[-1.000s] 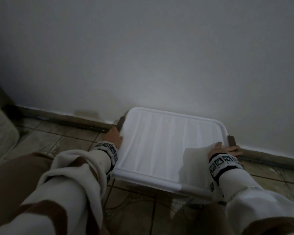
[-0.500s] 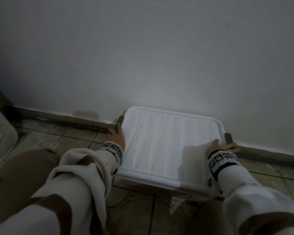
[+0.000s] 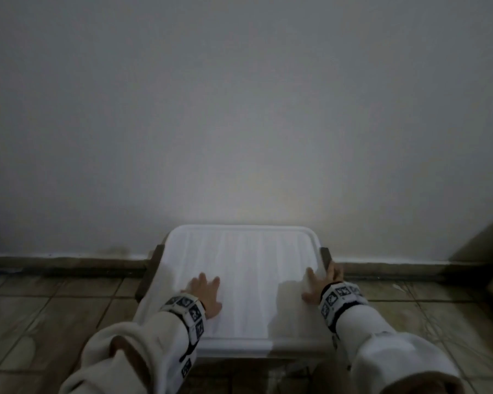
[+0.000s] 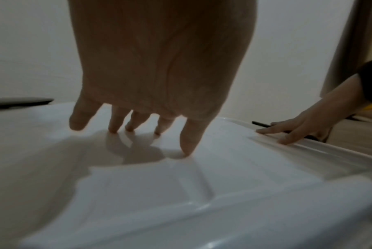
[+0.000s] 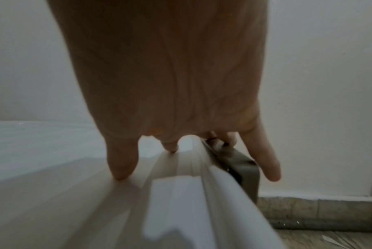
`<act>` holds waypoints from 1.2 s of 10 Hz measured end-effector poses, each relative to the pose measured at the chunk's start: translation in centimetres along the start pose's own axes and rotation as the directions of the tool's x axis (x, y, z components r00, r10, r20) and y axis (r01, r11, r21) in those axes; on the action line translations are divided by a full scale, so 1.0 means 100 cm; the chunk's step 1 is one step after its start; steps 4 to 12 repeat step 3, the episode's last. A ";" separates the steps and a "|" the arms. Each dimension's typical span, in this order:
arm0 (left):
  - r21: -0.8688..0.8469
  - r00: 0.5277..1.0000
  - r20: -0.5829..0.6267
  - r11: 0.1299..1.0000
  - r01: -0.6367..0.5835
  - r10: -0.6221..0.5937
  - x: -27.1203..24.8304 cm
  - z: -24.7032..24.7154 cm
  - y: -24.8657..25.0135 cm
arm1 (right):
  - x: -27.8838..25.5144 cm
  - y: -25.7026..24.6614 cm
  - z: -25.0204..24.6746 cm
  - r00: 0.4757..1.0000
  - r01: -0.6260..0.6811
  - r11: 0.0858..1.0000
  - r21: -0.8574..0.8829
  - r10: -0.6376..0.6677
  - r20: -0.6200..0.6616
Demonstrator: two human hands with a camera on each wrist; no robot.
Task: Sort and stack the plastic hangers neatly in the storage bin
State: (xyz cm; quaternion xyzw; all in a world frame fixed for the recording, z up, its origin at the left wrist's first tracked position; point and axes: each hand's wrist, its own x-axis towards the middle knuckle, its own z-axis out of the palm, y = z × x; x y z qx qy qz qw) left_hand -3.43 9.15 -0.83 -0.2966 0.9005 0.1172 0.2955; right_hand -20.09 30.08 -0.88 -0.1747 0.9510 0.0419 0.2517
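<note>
The storage bin stands on the floor against the wall, covered by its white ribbed lid. No hangers show in any view. My left hand lies on the lid's left half, fingers spread, fingertips pressing the surface. My right hand rests on the lid's right rim. Its thumb is on the lid and its fingers reach over the dark right latch. The dark left latch stands free.
A plain white wall rises directly behind the bin, with a dark baseboard along its foot. Brown tiled floor lies on both sides. A dark panel stands at the far right.
My left hand left the lid's left edge by the latch and now lies flat on top of the lid. My right hand stays at the right rim. The view now faces the bin squarely.
</note>
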 end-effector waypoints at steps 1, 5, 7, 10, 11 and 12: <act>0.076 0.987 0.050 0.985 -0.156 0.152 -0.017 -0.001 0.014 | -0.011 0.010 -0.001 0.997 0.055 0.995 -0.085 -0.050 0.061; 0.142 0.919 0.138 0.911 -0.388 0.370 -0.042 0.016 0.016 | -0.048 0.023 0.005 0.968 0.229 0.964 -0.135 -0.240 -0.076; 0.142 0.919 0.138 0.911 -0.388 0.370 -0.042 0.016 0.016 | -0.048 0.023 0.005 0.968 0.229 0.964 -0.135 -0.240 -0.076; 0.142 0.919 0.138 0.911 -0.388 0.370 -0.042 0.016 0.016 | -0.048 0.023 0.005 0.968 0.229 0.964 -0.135 -0.240 -0.076; 0.142 0.919 0.138 0.911 -0.388 0.370 -0.042 0.016 0.016 | -0.048 0.023 0.005 0.968 0.229 0.964 -0.135 -0.240 -0.076; 0.142 0.919 0.138 0.911 -0.388 0.370 -0.042 0.016 0.016 | -0.048 0.023 0.005 0.968 0.229 0.964 -0.135 -0.240 -0.076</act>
